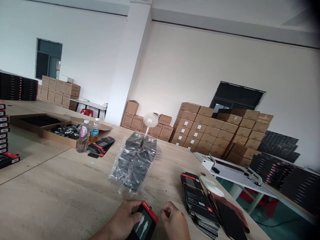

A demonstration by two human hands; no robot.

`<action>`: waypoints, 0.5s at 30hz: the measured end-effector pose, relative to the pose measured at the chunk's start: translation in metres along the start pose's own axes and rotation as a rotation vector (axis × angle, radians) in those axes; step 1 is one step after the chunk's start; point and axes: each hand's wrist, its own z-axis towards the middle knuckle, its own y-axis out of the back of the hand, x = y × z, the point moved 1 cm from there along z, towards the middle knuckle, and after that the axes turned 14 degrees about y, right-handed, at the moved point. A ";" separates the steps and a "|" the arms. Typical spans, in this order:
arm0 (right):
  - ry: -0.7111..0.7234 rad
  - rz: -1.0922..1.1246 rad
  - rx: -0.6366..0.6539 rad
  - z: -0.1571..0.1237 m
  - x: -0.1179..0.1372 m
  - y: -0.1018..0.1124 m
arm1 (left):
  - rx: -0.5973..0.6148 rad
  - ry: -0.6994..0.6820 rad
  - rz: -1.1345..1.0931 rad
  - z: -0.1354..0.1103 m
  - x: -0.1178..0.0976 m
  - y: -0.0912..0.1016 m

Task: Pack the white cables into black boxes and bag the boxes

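My left hand (125,218) grips a black retail box with a red top edge (145,224) at the bottom of the view, thumb across its face. The box front shows white cables. Just to its right is my right hand (175,221), fingers curled and touching the box's red end. Both hands rest low on the wooden table (62,193). Beyond them lies a row of clear plastic bags with dark contents (135,160). To the right sits a fanned stack of black and red boxes (200,205).
Two drink bottles (87,135) stand by an open cardboard carton (60,130) at the left, with more black boxes (101,146) beside them. A small white fan (150,120) stands at the table's far edge. Stacked cartons (220,131) line the wall; a white table (237,178) is at the right.
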 end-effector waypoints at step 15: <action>-0.095 0.559 0.188 -0.009 -0.021 -0.018 | 0.029 0.077 -0.093 0.013 0.014 0.008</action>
